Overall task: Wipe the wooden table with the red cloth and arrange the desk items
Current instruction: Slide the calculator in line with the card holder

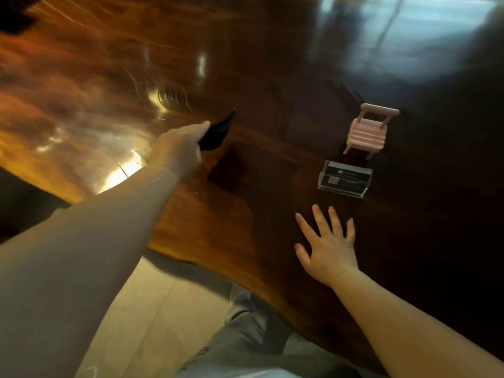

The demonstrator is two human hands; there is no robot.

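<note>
My left hand (178, 150) reaches out over the glossy wooden table (272, 77) and grips a thin, flat black object (216, 132) that points up and to the right, tilted off the surface. My right hand (328, 246) lies flat with fingers spread on the dark wood near the front edge. Just beyond its fingertips stands a clear plastic card holder (344, 179) with dark cards inside. Behind that sits a small pink chair-shaped stand (368, 132). No red cloth is in view.
The table's curved front edge (174, 252) runs from the left down to the lower middle. Below it are pale floor tiles (152, 317) and my grey trousers (245, 336). Bright window glare lies across the table's far right and left.
</note>
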